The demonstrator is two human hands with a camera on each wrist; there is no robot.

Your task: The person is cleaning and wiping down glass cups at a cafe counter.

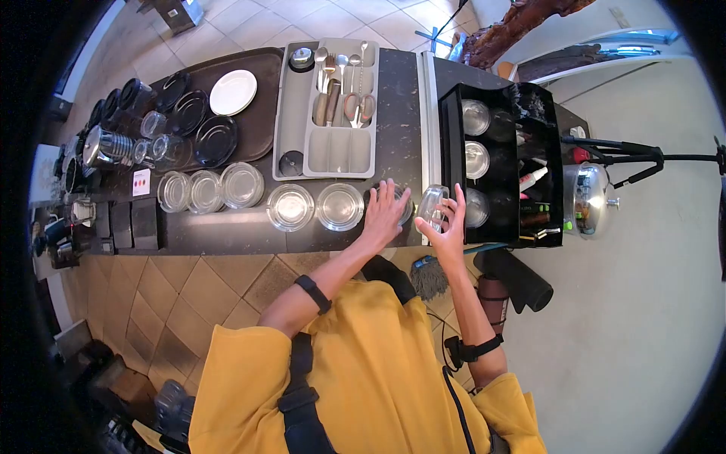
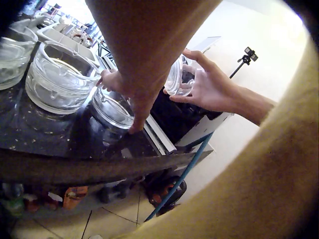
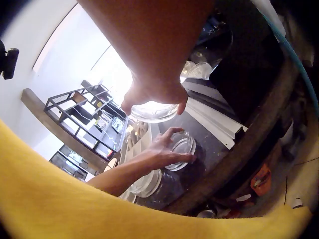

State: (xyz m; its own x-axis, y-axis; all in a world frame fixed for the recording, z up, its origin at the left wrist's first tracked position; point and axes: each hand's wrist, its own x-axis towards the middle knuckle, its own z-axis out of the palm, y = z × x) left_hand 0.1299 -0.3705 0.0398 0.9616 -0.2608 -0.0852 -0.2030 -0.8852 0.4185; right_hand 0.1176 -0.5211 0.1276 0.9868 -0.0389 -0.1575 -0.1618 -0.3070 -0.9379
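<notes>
A person in a yellow top (image 1: 370, 363) handles glassware at a dark counter (image 1: 401, 113), the right hand (image 1: 451, 229) pinching a clear bowl (image 1: 432, 208) between thumb and fingers in the air above the metal strip (image 1: 429, 121) that runs beside a black rack (image 1: 452, 136). The left hand (image 1: 383, 218) grips a second bowl (image 2: 113, 110) resting on the counter, thumb and fingers spread across it. The work looks partway along: three round glass dishes (image 1: 476, 117) sit in the rack's column nearest the counter, while two glass containers (image 1: 339, 206) stand just past the left hand and three more (image 1: 206, 191) farther left. Whether glass is going in or coming out cannot be told. The raised bowl is tipped on its side, one round face toward the person's left; mouth or base is unclear. Being round, it has no plain long axis, though its widest span runs away from the body
</notes>
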